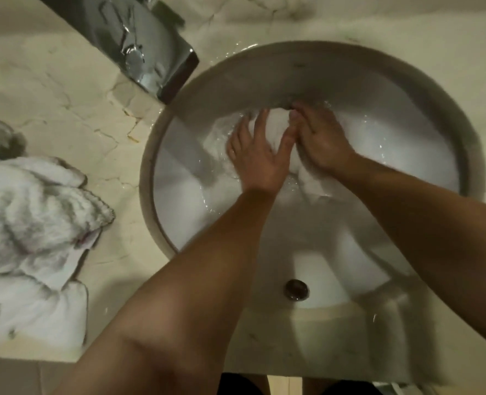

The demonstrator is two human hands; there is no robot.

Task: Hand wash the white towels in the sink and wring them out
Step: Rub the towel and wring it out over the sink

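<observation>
A wet white towel (276, 129) lies bunched in the water at the far side of the round white sink (350, 69). My left hand (257, 155) presses flat on the towel, fingers spread. My right hand (318, 141) lies over the towel's right part with its fingers curled into the cloth; a fold of towel (318, 186) sticks out under the wrist. The two hands touch at thumb and fingertips. Much of the towel is hidden beneath them.
A chrome faucet (147, 52) overhangs the sink's far left rim. A heap of white towels (28, 223) lies on the marble counter (65, 109) at the left. The overflow hole (296, 289) sits in the near wall of the basin. Water splashes wet the counter by the faucet.
</observation>
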